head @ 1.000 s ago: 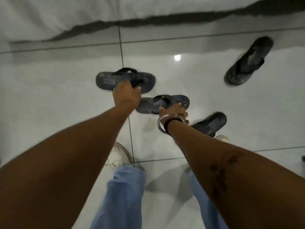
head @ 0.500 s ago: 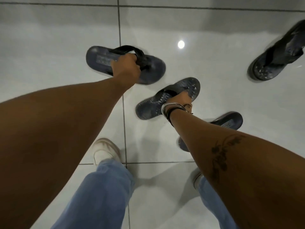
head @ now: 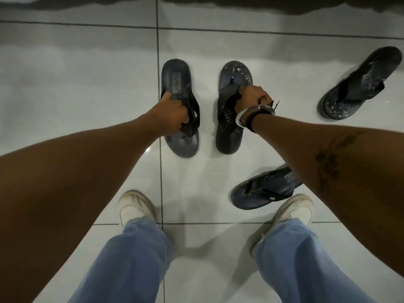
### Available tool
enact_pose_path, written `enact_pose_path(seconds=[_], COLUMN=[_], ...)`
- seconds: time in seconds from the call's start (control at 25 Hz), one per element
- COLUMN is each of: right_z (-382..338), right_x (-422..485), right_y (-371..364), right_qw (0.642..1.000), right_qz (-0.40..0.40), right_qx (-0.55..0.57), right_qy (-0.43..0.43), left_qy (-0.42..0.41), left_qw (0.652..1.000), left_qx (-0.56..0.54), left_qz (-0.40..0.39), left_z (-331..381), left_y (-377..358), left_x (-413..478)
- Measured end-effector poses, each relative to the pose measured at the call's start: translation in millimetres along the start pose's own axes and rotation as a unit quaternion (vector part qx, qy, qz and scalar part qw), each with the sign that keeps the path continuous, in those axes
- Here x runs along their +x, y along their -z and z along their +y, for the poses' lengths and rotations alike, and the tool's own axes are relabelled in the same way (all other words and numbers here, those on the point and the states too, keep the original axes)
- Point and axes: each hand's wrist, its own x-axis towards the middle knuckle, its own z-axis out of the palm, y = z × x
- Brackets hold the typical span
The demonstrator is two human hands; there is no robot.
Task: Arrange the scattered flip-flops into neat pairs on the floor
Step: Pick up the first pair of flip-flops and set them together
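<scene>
Two dark flip-flops stand side by side, lengthwise, on the white tiled floor ahead of me. My left hand (head: 173, 113) grips the strap of the blue-grey flip-flop (head: 177, 80). My right hand (head: 251, 99), with bracelets at the wrist, grips the strap of the black patterned flip-flop (head: 235, 73); these two do not match each other. A second blue-grey flip-flop (head: 260, 190) lies askew by my right foot, partly under my right forearm. A second black patterned flip-flop (head: 360, 84) lies tilted at the far right.
My feet in white shoes (head: 135, 206) and blue jeans fill the bottom of the view. A dark shadowed edge (head: 262, 2) runs along the top. Bare tiles (head: 76, 84) stretch to the left.
Both hands have turned their flip-flops from lying crosswise to lengthwise and brought them down side by side on the floor. The view has tilted down toward my feet.
</scene>
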Motion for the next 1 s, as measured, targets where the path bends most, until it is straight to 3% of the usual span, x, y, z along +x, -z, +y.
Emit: enact_pose_path(seconds=[0.56,0.76,1.0], right_z=[29,80,145], right_x=[0,0,-19], right_y=[6,13,22], right_qw=[0.999,0.993,0.98], right_qz=[-0.014,0.011,0.036], right_qx=[0.041,0.062,0.098], right_qy=[-0.034,-0.103,-0.167], left_qy=[0.041,0.065,0.132], left_qw=[0.998,0.996,0.987], left_qx=[0.057,0.067,0.045], left_qz=[-0.008,-0.014,0.078], left_z=[20,27,68], left_y=[5,4,13], left_x=[-6,-5,-1])
